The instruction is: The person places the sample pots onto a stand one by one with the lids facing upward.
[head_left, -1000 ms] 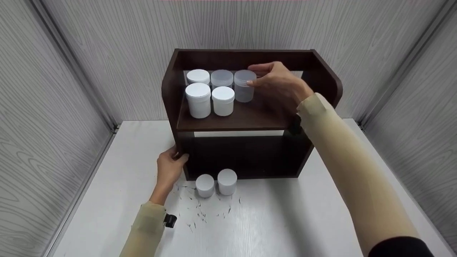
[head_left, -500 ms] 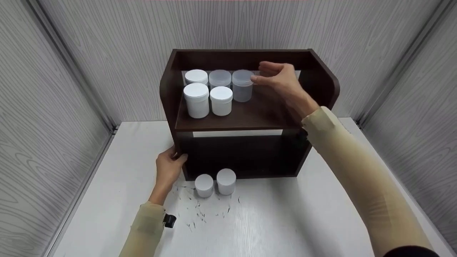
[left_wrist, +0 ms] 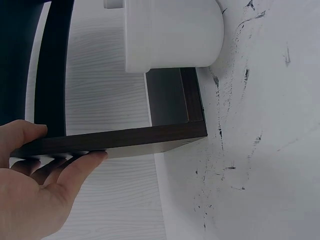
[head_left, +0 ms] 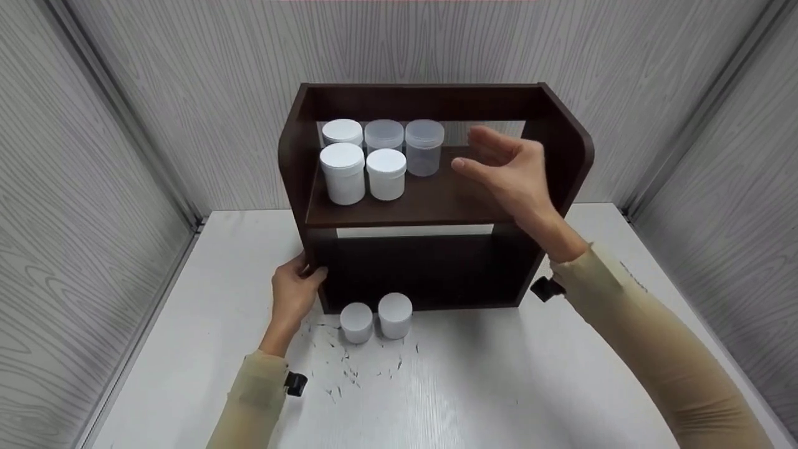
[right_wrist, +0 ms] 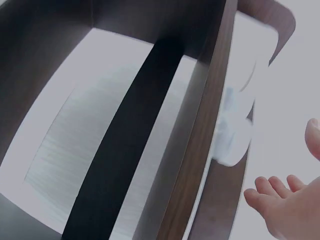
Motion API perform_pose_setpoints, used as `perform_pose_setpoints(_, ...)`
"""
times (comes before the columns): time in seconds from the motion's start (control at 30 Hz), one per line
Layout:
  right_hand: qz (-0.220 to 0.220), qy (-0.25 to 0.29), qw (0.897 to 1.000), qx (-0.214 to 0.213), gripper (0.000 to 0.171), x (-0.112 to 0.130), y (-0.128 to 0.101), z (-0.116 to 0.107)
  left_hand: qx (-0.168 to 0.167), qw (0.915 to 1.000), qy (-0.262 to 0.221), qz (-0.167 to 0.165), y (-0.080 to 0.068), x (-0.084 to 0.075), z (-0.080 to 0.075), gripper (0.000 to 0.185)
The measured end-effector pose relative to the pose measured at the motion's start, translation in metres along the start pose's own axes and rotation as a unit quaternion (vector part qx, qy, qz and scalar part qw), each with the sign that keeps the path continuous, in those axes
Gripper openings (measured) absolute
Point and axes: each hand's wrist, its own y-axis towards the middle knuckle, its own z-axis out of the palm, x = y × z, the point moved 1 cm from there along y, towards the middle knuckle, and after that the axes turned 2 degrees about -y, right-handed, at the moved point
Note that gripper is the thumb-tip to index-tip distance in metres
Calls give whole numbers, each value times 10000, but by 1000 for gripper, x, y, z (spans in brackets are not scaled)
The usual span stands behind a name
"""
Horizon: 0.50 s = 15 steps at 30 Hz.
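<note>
My left hand (head_left: 294,290) pinches the left side panel of a dark brown wooden shelf (head_left: 399,215), thumb on the front edge and fingers behind it, as the left wrist view also shows. My right hand (head_left: 514,178) is in front of the upper board's right part, thumb and fingers spread with nothing between them. Left of it, apart from its fingertips, stands a translucent lidded jar (head_left: 424,148). Another translucent jar (head_left: 384,136) and a white jar (head_left: 342,132) share that back row. In front of them are a tall white jar (head_left: 344,174) and a shorter white jar (head_left: 386,176).
Two white jars, a small one (head_left: 356,323) and a larger one (head_left: 395,316), stand on the white table (head_left: 436,386) before the shelf's lower compartment. Dark scuffs mark the tabletop. Grey wood-grain panels (head_left: 411,43) enclose the back and sides.
My right hand has let go of the right translucent jar and drawn back to the right and down towards me. The left hand still holds the side panel.
</note>
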Motion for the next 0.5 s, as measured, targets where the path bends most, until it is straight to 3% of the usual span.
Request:
perform_pose_setpoints(0.33, -522, -128, 9979, 359, 42, -1, -72, -17, 84, 10000, 6, 14, -1, 0, 0, 52)
perform_pose_setpoints(0.5, -340, -141, 9980, 520, 43, -12, -103, -25, 50, 9999, 136, 79, -1, 0, 0, 50)
